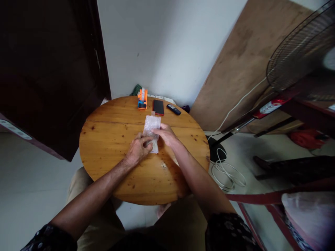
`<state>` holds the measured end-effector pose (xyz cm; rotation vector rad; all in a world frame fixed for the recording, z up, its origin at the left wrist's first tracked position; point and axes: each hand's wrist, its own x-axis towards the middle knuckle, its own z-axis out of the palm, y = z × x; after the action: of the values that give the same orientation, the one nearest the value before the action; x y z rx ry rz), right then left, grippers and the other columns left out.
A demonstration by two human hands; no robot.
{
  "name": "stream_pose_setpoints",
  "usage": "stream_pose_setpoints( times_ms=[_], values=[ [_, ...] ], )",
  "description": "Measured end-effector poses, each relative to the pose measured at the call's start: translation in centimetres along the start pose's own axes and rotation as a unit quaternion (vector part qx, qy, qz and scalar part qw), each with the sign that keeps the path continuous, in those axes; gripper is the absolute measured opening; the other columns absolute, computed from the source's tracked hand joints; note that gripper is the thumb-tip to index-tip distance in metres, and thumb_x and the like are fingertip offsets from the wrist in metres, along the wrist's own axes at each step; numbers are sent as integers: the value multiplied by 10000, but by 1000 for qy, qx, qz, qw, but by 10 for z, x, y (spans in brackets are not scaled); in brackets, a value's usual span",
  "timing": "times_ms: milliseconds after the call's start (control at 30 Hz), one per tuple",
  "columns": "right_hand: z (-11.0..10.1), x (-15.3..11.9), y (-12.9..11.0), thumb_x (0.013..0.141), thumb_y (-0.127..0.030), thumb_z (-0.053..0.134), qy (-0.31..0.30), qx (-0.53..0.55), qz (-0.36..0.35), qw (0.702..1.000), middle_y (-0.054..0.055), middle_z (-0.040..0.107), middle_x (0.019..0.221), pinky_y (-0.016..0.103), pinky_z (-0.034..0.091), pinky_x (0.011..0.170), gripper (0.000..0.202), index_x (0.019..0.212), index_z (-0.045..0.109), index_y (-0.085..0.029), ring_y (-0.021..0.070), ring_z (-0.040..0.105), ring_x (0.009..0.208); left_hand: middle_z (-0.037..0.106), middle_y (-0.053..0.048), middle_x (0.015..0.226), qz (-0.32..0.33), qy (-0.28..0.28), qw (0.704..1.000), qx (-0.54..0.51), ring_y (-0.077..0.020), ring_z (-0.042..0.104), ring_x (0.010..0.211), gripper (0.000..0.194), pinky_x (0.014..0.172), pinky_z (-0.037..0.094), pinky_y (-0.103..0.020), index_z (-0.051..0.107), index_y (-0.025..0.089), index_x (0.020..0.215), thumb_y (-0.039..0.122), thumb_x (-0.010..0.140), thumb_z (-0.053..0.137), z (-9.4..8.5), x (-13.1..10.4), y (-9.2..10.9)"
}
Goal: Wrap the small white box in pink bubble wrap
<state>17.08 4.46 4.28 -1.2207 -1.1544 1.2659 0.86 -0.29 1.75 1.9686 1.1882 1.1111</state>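
A piece of clear bubble wrap (151, 123) lies near the middle of the round wooden table (104, 143), its lower end folded or layered. A small strip, which looks like clear tape, sticks out past its far edge. My left hand (137, 149) is at the near left side of the wrap, thumb and fingers closed on its edge. From the right, my right hand (166, 135) grips the other side, with its thumb lying across the top. Whether something is inside the wrap I cannot make out.
Along the table's far side stand an orange and blue tape dispenser (142, 101), a dark flat case with red edges (158, 107) and a dark handset with buttons (173, 109). A standing fan (300, 59) and a coiled white cable (226, 172) are on the right.
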Motion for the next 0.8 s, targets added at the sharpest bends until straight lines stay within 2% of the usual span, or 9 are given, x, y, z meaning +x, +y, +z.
stream_pose_setpoints(
  times_ms=[233, 367, 467, 567, 667, 800],
  values=[
    [-2, -36, -10, 589, -327, 780, -29, -65, -68, 995, -12, 693, 723, 291, 484, 720, 248, 757, 683, -173, 160, 614, 706, 600, -30, 881, -2, 16, 1000, 1, -139, 551, 718, 243, 693, 478, -273, 752, 189, 1002, 168, 780, 656, 1, -1, 1],
    [-4, -49, -7, 622, -345, 751, -28, -92, -82, 992, -29, 655, 693, 274, 460, 692, 220, 745, 668, -183, 146, 585, 673, 582, -6, 842, -28, 46, 998, 11, -144, 551, 715, 218, 684, 472, -278, 665, 195, 959, 180, 743, 688, 2, -3, 3],
    [-5, -54, -1, 626, -312, 728, -17, -99, -80, 992, -27, 660, 694, 265, 455, 674, 195, 765, 686, -181, 140, 582, 653, 589, -25, 931, -48, 83, 995, 11, -176, 585, 820, 326, 764, 504, -320, 592, 195, 983, 193, 691, 737, 3, -3, 2],
    [-8, -58, 1, 634, -293, 710, -24, -128, -82, 988, -8, 687, 731, 278, 478, 701, 189, 787, 703, -181, 155, 612, 683, 573, -80, 1123, -21, 107, 994, 10, -234, 580, 1036, 518, 914, 499, -395, 557, 193, 1132, 153, 652, 749, 2, -1, -1],
    [-12, -65, 1, 679, -300, 689, -38, -182, -122, 975, 27, 718, 819, 310, 504, 782, 160, 788, 713, -185, 188, 658, 787, 577, -87, 1166, 23, 87, 996, 5, -252, 554, 1125, 523, 992, 464, -423, 566, 203, 1147, 101, 657, 718, 1, 1, -6],
    [-17, -76, 5, 749, -304, 667, -59, -235, -204, 949, 73, 731, 1025, 343, 512, 891, 163, 852, 726, -192, 224, 677, 986, 615, -46, 1028, 51, 30, 998, -37, -216, 577, 1051, 274, 963, 460, -376, 599, 206, 926, 74, 690, 643, 2, 4, -10]
  ],
)
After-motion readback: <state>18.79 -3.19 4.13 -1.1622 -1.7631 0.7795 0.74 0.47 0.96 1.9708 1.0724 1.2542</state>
